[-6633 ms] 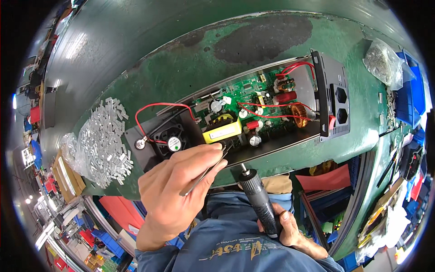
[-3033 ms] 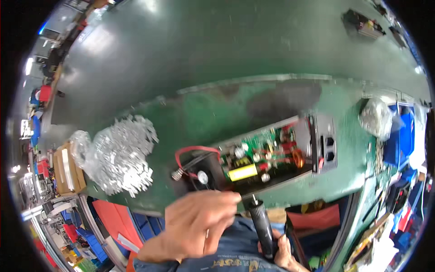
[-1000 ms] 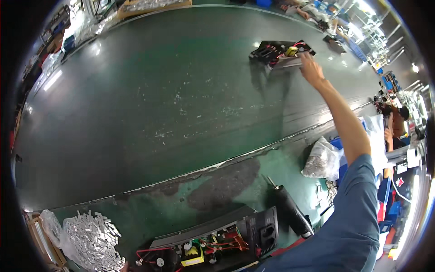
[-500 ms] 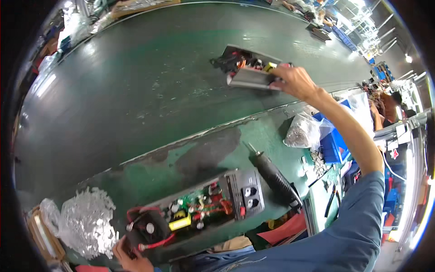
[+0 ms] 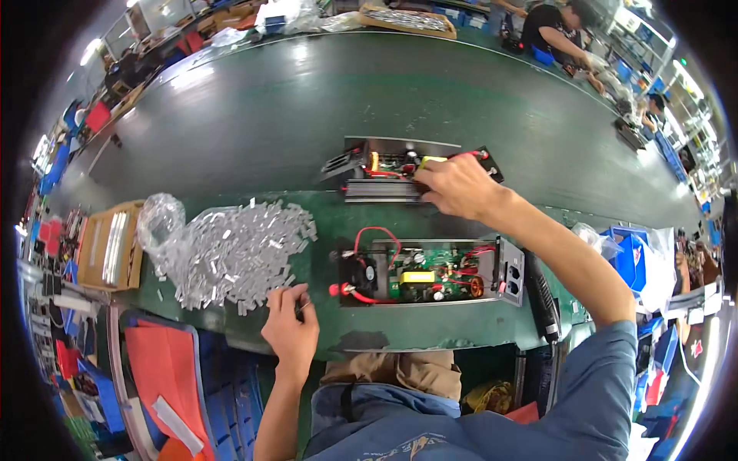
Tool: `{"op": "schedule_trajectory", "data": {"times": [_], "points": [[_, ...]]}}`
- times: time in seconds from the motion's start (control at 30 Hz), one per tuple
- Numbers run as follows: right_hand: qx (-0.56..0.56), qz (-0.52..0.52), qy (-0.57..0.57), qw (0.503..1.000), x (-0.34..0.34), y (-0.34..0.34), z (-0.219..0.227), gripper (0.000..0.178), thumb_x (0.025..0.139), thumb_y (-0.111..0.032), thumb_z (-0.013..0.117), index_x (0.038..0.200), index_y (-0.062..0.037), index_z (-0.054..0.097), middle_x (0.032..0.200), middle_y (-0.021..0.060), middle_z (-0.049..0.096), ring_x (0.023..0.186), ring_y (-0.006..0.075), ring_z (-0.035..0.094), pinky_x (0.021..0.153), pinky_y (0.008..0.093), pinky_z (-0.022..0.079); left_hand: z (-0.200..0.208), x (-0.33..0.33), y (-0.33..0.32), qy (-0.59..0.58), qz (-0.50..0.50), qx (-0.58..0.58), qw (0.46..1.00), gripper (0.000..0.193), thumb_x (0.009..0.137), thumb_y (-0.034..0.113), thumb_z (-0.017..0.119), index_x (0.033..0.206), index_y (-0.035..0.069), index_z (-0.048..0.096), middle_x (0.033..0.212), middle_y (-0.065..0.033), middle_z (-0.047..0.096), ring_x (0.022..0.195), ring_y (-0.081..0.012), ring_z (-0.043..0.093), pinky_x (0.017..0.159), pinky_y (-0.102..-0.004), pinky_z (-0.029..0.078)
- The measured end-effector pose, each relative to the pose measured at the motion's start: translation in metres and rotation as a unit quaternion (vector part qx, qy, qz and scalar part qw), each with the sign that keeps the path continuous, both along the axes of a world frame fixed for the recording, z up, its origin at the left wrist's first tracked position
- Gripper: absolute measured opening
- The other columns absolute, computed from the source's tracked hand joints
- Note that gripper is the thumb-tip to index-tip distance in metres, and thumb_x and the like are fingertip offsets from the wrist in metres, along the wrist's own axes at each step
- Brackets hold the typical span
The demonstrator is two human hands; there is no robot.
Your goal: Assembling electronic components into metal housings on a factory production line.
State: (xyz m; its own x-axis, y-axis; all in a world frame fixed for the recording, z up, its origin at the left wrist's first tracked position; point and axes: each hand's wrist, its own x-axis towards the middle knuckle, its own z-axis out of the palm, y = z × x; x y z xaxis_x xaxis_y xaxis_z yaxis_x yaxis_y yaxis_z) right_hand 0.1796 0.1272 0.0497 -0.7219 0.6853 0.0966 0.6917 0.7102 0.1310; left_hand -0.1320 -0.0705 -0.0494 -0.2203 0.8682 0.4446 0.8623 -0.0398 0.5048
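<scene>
My right hand (image 5: 461, 187) grips an open power inverter (image 5: 380, 190) by its near finned wall, at the far edge of the workbench. Its end panels are swung out at both ends, with red wires inside. Nearer to me lies a second open inverter (image 5: 453, 296), showing a green circuit board, a yellow-wrapped transformer, a black fan at the left and a socket panel at the right. My left hand (image 5: 290, 326) is at the near right edge of a heap of small silver metal pieces (image 5: 238, 253), fingers curled together; what they hold, if anything, is too small to name.
A dark power screwdriver (image 5: 543, 300) lies right of the near inverter. Blue bins (image 5: 630, 257) and plastic bags stand at the right. A cardboard box (image 5: 111, 250) is left of the heap. Beyond runs a wide green conveyor belt (image 5: 269, 107); a co-worker (image 5: 561, 34) sits across it.
The far inverter has come from over the belt to the bench's far edge in my right hand. My left hand has left the near inverter's fan end for the metal pieces. The view has turned.
</scene>
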Motion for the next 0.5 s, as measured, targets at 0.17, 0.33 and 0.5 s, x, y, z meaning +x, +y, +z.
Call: {"op": "schedule_trajectory", "data": {"times": [0.17, 0.33, 0.5], "points": [[-0.069, 0.061, -0.068, 0.993, -0.055, -0.001, 0.007, 0.028, 0.082, -0.026, 0.076, 0.099, -0.0074, 0.066, 0.094, 0.0132, 0.068, 0.078, 0.0342, 0.069, 0.069, 0.0468, 0.055, 0.002, -0.003, -0.003, -0.045, -0.021, -0.01, 0.999, 0.022, 0.085, 0.004, 0.067, 0.105, 0.013, 0.068, 0.097, -0.0057, 0.062, 0.081, -0.0287, 0.067, 0.067, -0.0365, 0.053], [-0.069, 0.075, 0.153, 0.983, -0.017, -0.017, 0.007, 0.022, 0.092, -0.021, 0.07, 0.107, -0.0061, 0.066, 0.099, 0.0114, 0.067, 0.081, 0.0355, 0.067, 0.069, 0.0451, 0.054, 0.001, 0.006, 0.006, -0.056, -0.041, -0.026, 0.997, 0.022, 0.083, 0.005, 0.066, 0.103, 0.013, 0.068, 0.096, -0.0063, 0.062, 0.079, -0.0285, 0.067, 0.065, -0.0393, 0.053], [0.055, -0.121, 0.351, 0.927, 0.045, -0.072, 0.044, 0.02, 0.095, -0.013, 0.069, 0.113, -0.0041, 0.068, 0.096, 0.0109, 0.069, 0.075, 0.0229, 0.068, 0.069, 0.033, 0.055, 0.009, -0.011, -0.01, -0.076, -0.057, -0.024, 0.995, 0.013, 0.093, 0.006, 0.062, 0.105, 0.007, 0.068, 0.099, -0.0123, 0.062, 0.083, -0.0324, 0.066, 0.069, -0.0388, 0.053]]}}
